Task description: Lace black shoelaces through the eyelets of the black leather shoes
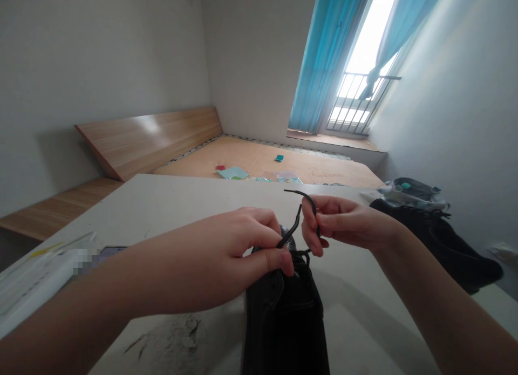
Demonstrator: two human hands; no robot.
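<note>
A black shoe [285, 321] stands on the white table, its opening toward me and its toe pointing away, partly hidden behind my hands. My left hand [259, 245] pinches one end of the black shoelace [292, 230] just above the shoe's left side, with the lace tip sticking up. To the right, my right hand [338, 221] is closed on the other lace end [309, 199], which curves up over the fingers with its tip pointing left. Between the hands, the lace crosses at the top of the lacing.
A second black shoe [441, 245] lies at the right beside a clear plastic bag [416, 194]. Papers or packaging [40, 278] rest at the left on the white table [170, 197]. Small colored items [233, 172] lie on the wooden surface beyond.
</note>
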